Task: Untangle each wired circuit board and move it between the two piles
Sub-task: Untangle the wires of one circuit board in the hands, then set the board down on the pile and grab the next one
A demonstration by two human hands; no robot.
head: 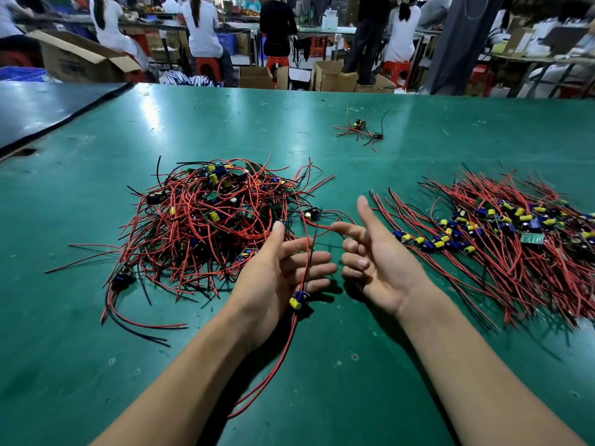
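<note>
Between tangled pile (pixel 206 220) and sorted pile (pixel 515 239): left hand (pixel 273 278) released, wired circuit board (pixel 299 300) dangling across straight fingers (pixel 317 257); right hand (pixel 380 268) loosely half-curled, grasping nothing, index extended

Tangled pile (pixel 209 220) left, sorted pile (pixel 515 239) right, stray boards (pixel 360 128) behind
</note>
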